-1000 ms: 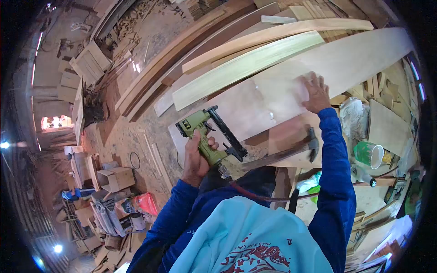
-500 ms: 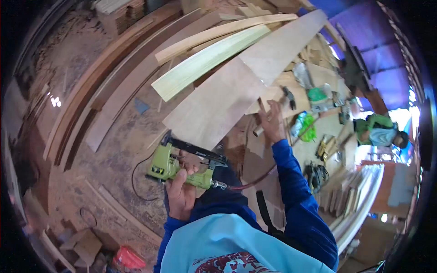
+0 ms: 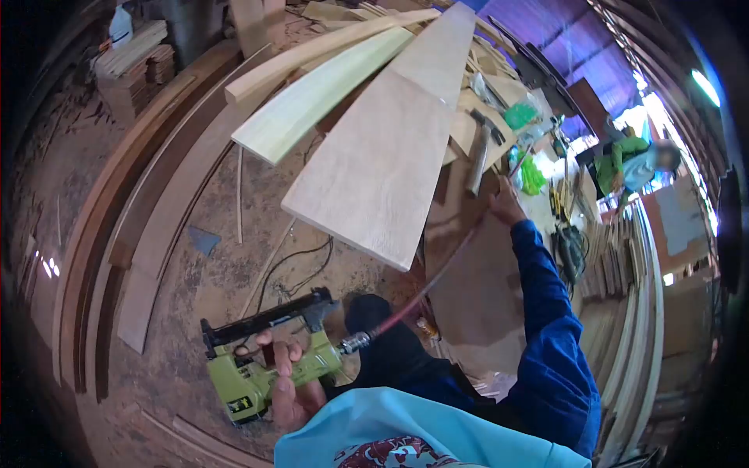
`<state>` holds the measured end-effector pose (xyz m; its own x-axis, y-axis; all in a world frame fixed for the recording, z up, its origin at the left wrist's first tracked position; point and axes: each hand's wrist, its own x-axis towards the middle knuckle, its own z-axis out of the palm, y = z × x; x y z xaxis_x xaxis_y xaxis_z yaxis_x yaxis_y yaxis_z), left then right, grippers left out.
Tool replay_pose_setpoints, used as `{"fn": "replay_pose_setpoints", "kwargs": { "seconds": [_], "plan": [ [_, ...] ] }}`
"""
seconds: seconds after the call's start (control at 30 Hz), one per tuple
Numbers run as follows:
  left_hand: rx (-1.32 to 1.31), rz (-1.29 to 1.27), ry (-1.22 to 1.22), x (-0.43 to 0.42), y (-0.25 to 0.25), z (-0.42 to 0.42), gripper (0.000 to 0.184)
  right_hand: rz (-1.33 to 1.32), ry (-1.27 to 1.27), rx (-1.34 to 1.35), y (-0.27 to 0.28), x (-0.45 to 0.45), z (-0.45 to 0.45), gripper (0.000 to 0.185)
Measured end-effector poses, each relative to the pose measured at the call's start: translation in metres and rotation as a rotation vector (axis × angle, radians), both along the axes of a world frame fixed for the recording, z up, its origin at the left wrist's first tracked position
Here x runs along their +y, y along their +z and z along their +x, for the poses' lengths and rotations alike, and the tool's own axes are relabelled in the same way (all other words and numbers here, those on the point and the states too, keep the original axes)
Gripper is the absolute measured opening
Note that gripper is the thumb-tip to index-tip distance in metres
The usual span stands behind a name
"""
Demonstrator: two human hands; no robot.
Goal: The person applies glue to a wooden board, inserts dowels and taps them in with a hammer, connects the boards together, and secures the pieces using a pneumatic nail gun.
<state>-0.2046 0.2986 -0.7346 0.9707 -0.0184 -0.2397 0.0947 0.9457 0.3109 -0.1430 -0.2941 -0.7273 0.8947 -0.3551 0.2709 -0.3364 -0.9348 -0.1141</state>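
In the head view, my left hand [image 3: 290, 390] grips a green pneumatic nail gun [image 3: 250, 382] with a black magazine, held low at the left above the floor. A red air hose [image 3: 417, 300] leaves its metal coupling and runs up to my right hand [image 3: 507, 204]. That hand is closed around the hose at the side of the brown board, its fingers partly hidden. Just left of it lies a claw hammer [image 3: 478, 160], its head pointing away from me. A broad, pale tapered wooden panel [image 3: 374, 171] stretches in front of me.
Long curved boards [image 3: 144, 226] lie along the left side. A pale plank [image 3: 320, 97] sits beside the panel. Green plastic bags [image 3: 532, 175] and a dark power tool [image 3: 569, 253] are on the right. Stacked wood strips [image 3: 624, 257] and a seated person [image 3: 636, 164] are farther right.
My left hand has lowered the nail gun leftward, away from the panel. My right hand has come off the hammer to the hose, and the hammer's handle has swung round. The camera view has shifted.
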Motion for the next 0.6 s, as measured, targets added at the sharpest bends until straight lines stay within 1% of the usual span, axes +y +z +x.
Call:
{"fn": "replay_pose_setpoints", "kwargs": {
  "seconds": [0.03,0.07,0.13,0.17,0.2,0.23,0.27,0.3,0.33,0.37,0.4,0.43,0.47,0.5,0.53,0.57,0.6],
  "plan": [
    [-0.023,-0.006,-0.003,0.004,-0.019,0.007,0.053,0.058,-0.058,-0.028,0.012,0.02,0.011,0.052],
    [-0.047,-0.01,-0.005,0.008,-0.036,0.015,0.053,0.047,-0.072,-0.049,0.019,0.036,0.019,0.052],
    [-0.115,-0.019,-0.004,0.012,-0.068,0.034,0.052,-0.088,0.019,0.103,0.026,0.052,0.031,0.039],
    [-0.147,-0.02,-0.001,0.015,-0.085,0.042,0.052,-0.095,0.008,0.077,0.02,0.05,0.03,0.039],
    [-0.101,-0.159,-0.064,0.018,-0.107,0.051,0.054,-0.187,0.037,0.014,0.013,0.047,0.036,0.033],
    [-0.135,-0.163,-0.064,0.017,-0.129,0.063,0.054,-0.276,0.065,-0.051,0.005,0.045,0.044,0.027],
    [-0.1,-0.144,-0.034,0.014,-0.148,0.074,0.055,-0.343,0.077,-0.053,0.002,0.035,0.048,0.032],
    [-0.06,-0.125,-0.009,0.012,-0.169,0.085,0.056,-0.348,0.068,-0.076,-0.006,0.014,0.053,0.032],
    [-0.02,-0.215,-0.028,0.009,-0.201,0.1,0.054,-0.276,0.015,-0.151,-0.017,-0.014,0.061,0.046],
    [-0.042,-0.218,-0.035,0.007,-0.224,0.111,0.054,-0.198,-0.037,-0.223,-0.029,-0.028,0.064,0.062],
    [-0.021,-0.198,-0.07,0.006,-0.243,0.12,0.048,-0.202,-0.02,-0.158,-0.022,-0.018,0.059,0.068],
    [-0.003,-0.183,-0.099,0.002,-0.261,0.128,0.043,-0.209,-0.018,-0.179,-0.015,-0.007,0.056,0.068],
    [-0.02,-0.186,-0.099,-0.002,-0.273,0.136,0.043,-0.179,-0.018,-0.157,-0.011,0.007,0.05,0.072],
    [-0.029,-0.193,-0.138,-0.005,-0.284,0.142,0.036,-0.15,-0.016,-0.133,-0.014,0.015,0.048,0.076],
    [-0.038,-0.204,-0.172,-0.009,-0.294,0.149,0.029,-0.087,-0.009,-0.142,-0.025,-0.017,0.054,0.086],
    [-0.051,-0.209,-0.165,-0.011,-0.307,0.154,0.029,-0.092,-0.002,-0.154,-0.028,-0.025,0.051,0.086],
    [-0.046,-0.174,-0.213,-0.011,-0.321,0.157,0.023,-0.068,0.063,-0.212,-0.033,-0.03,0.051,0.088]
  ]
}}
